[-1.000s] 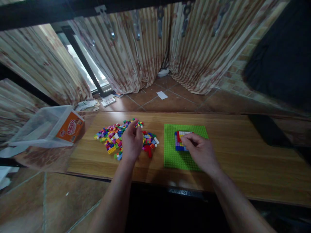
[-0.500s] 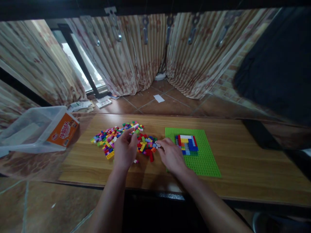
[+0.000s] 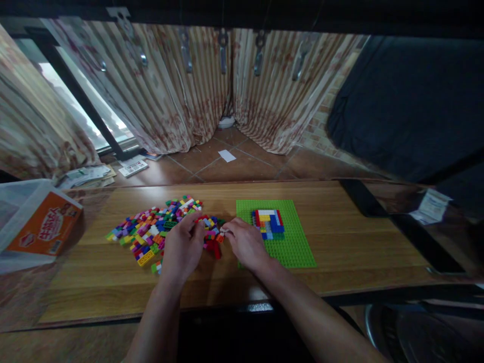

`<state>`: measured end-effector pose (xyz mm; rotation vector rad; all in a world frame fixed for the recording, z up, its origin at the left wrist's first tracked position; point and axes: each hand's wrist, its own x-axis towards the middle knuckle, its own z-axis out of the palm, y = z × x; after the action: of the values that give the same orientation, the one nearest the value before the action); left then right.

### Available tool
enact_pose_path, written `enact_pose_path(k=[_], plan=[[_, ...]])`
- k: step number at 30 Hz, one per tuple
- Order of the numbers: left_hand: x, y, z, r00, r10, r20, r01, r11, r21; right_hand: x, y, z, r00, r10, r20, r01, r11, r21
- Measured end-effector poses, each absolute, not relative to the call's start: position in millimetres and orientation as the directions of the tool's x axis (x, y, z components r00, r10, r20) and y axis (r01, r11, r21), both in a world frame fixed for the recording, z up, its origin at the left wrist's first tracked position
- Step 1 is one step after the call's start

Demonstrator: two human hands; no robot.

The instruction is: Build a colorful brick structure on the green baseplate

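Note:
My right hand (image 3: 247, 245) is closed in a pinch on a small whitish brick (image 3: 225, 231), just left of the green baseplate (image 3: 297, 247). My left hand (image 3: 183, 248) hovers at the right part of a heap of loose bricks (image 3: 145, 229), fingers curved with thumb and forefinger apart, and nothing visible between them. Its palm and the bricks beneath it are partly hidden. On the baseplate stands a low build (image 3: 278, 229) of blue, red, white, yellow and light blue bricks. A red brick (image 3: 217, 249) lies between my hands.
A clear plastic tub (image 3: 18, 201) with an orange label stands at the left end of the wooden table (image 3: 344, 237). Dark flat strips (image 3: 363, 199) lie toward the right. Beyond the far edge are papers (image 3: 86, 174) on the floor and striped curtains (image 3: 170, 101).
The view has swung to the right, so everything sits further left in the picture. My left hand has come lower over the bricks; my right hand keeps its pinch on the small brick.

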<state>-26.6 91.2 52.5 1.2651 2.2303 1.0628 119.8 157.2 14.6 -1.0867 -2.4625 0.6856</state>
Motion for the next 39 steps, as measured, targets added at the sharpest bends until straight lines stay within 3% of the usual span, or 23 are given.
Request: enact_pose_path(k=[6,10,15,20,23,25,28,32,39], plan=[[-15,97,52,-0.45,0.893,0.03,0.593,0.273,0.757,134,157,20,-0.592,0.784,0.188,0.536,0.557,-0.635],[-3,100,48,-0.319,0.941,0.116,0.608,0.109,0.786,150,154,30,-0.561,0.797,0.224,0.423,0.509,-0.75],[15,103,49,-0.051,0.987,0.149,0.578,-0.093,0.811,166,153,33,-0.526,0.833,0.172,0.252,0.345,-0.904],[29,108,46,0.0,0.99,0.139,0.539,-0.117,0.834,181,160,37,-0.494,0.863,0.1,0.242,0.247,-0.938],[37,111,42,-0.016,0.991,0.131,0.594,-0.096,0.799,202,171,43,-0.323,0.938,0.126,0.454,0.27,-0.849],[41,112,39,-0.003,0.993,0.118,0.62,-0.09,0.779,218,179,45,-0.195,0.972,0.131,0.652,0.228,-0.723],[49,112,37,0.054,0.997,0.063,0.645,-0.083,0.76,236,188,43,-0.172,0.984,0.043,0.837,0.17,-0.52],[57,114,34,0.059,0.998,0.01,0.734,-0.05,0.677,236,187,38,-0.202,0.978,-0.047,0.913,0.17,-0.37],[59,115,29,0.071,0.996,-0.052,0.818,-0.028,0.575,220,183,35,-0.169,0.986,0.002,0.949,0.163,-0.271]])
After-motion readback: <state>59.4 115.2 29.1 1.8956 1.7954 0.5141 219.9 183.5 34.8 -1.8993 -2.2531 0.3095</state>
